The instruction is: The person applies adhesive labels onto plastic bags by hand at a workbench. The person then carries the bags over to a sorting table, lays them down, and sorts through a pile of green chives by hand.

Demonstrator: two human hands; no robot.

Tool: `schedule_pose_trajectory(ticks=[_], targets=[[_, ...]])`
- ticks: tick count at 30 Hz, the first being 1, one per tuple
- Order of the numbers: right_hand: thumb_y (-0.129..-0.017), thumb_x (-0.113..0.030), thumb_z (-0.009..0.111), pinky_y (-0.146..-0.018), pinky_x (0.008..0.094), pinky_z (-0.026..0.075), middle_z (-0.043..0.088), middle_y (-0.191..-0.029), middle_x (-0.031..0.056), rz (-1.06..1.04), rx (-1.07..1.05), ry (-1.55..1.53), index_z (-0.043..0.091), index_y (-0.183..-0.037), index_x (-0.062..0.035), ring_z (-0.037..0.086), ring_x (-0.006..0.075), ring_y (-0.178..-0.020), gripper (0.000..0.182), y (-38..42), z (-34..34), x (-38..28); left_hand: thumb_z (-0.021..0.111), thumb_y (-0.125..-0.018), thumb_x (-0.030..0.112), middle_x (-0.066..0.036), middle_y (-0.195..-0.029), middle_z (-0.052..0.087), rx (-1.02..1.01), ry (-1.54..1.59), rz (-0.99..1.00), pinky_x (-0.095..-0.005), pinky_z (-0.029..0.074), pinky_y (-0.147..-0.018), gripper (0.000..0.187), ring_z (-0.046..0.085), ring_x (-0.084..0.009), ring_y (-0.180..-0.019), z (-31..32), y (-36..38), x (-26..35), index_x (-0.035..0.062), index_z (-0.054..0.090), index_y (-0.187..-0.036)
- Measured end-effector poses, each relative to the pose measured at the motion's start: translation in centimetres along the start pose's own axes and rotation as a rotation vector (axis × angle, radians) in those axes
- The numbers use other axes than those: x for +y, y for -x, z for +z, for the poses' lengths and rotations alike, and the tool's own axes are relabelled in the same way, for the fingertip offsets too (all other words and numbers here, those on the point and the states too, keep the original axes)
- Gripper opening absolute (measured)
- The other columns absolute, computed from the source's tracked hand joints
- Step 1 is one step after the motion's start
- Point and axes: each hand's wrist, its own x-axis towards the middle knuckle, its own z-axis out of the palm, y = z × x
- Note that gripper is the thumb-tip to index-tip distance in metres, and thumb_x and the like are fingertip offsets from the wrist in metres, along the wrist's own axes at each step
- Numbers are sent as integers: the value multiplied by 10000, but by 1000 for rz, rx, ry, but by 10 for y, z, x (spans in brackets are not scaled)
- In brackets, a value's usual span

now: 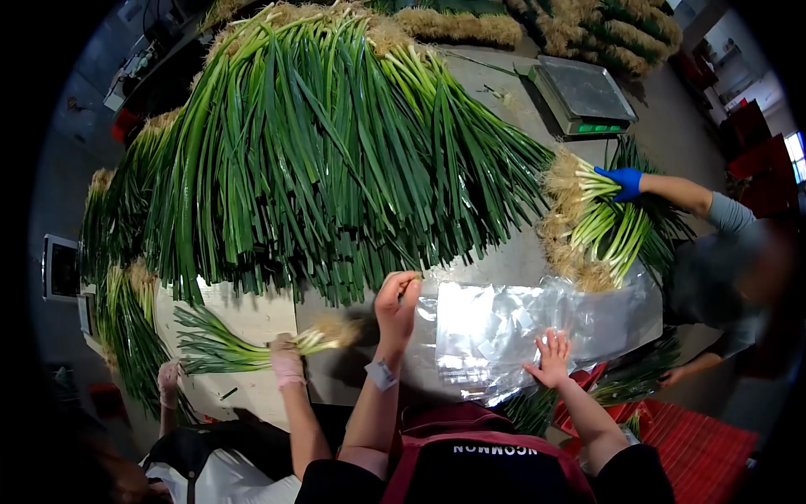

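Observation:
My left hand [397,309] is raised by the left edge of a stack of clear plastic bags [478,328]. Its fingers are pinched together, and whatever may be between the fingertips is too small to make out. Fingers spread, my right hand [551,359] lies flat on the lower right part of the bags. The bags are shiny and spread over the table's front edge. Just beyond my left hand hang the dark leaf ends of a large heap of green onions [336,160], roots towards the far side.
At left, a co-worker's gloved hand [287,359] grips a small green onion bunch [227,344]. A blue-gloved hand [623,181] at right holds green onions [617,235], their roots by the bags. A scale [583,91] stands behind. Red crates [672,445] sit low at right.

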Motion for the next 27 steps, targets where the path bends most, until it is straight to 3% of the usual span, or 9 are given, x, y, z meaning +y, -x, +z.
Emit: schedule_pose_trajectory(ticks=[1, 3, 6, 16, 19, 20, 22, 24, 27], targets=[[-741, -595, 497, -1018, 512, -68, 34, -1442, 151, -2, -4, -6, 239, -1357, -156, -39, 373, -1312, 799, 0, 2, 1, 491, -851, 94, -57, -808, 556, -1, -7, -3, -210, 419, -628, 131, 519, -104, -713, -8, 2, -1, -9, 542, -914], [-742, -585, 502, -1016, 518, -62, 37, -1442, 151, -10, 18, 14, 239, -1356, -154, -37, 376, -1311, 795, -2, 5, 4, 484, -860, 110, -53, -770, 564, 59, 380, -388, -211, 430, -619, 150, 532, -107, -692, -24, 1, 15, -7, 537, -938], [-741, -569, 516, -1014, 526, -53, 48, -1441, 147, -32, 38, 25, 232, -1358, -153, -33, 376, -1311, 796, 1, 6, 2, 455, -891, 160, -85, -778, 584, 41, 668, -595, -238, 454, -602, 201, 563, -145, -650, -40, -7, 19, 4, 494, -1012], [-732, -544, 549, -1023, 511, -42, 65, -1439, 147, -28, 56, 11, 253, -1352, -158, -24, 370, -1313, 787, 1, -2, -4, 465, -869, 128, -88, -799, 613, 51, 660, -586, -241, 463, -593, 128, 580, -140, -652, -41, -8, 21, 27, 528, -917], [-730, -540, 553, -1024, 510, -44, 72, -1438, 149, -29, 61, 7, 263, -1348, -155, -21, 369, -1313, 783, 0, -2, -3, 537, -753, 118, -34, -652, 609, -378, -270, -411, -268, 458, -565, 87, 579, -162, -600, -54, 4, 12, 70, 589, -703], [-730, -539, 552, -1024, 510, -44, 74, -1437, 150, -20, 60, 8, 266, -1347, -152, -20, 369, -1314, 783, 0, -2, -4, 537, -753, 118, -34, -652, 609, -372, -276, -411, -268, 458, -565, 87, 579, -162, -600, -54, 8, 10, 70, 589, -703], [-730, -540, 550, -1024, 510, -46, 76, -1436, 153, -21, 53, -1, 266, -1346, -148, -22, 369, -1314, 784, 1, -3, -5, 576, -731, 246, -84, -728, 627, -566, -941, -411, -333, 475, -605, 198, 609, -238, -677, -55, 15, -5, 53, 609, -754], [-730, -541, 548, -1024, 509, -47, 78, -1435, 156, -23, 54, -10, 266, -1346, -143, -24, 370, -1314, 786, -1, -3, -3, 581, -718, 347, -119, -769, 624, -618, -975, -445, -380, 476, -648, 314, 606, -283, -723, -54, 11, -2, 61, 622, -843], [-733, -550, 539, -1024, 513, -51, 80, -1433, 163, -5, 29, -26, 265, -1346, -131, -19, 373, -1313, 791, 0, -6, -6, 617, -745, 218, -97, -803, 622, -343, -528, -106, -288, 472, -611, 233, 601, -209, -708, -42, 0, 11, 42, 598, -896]])
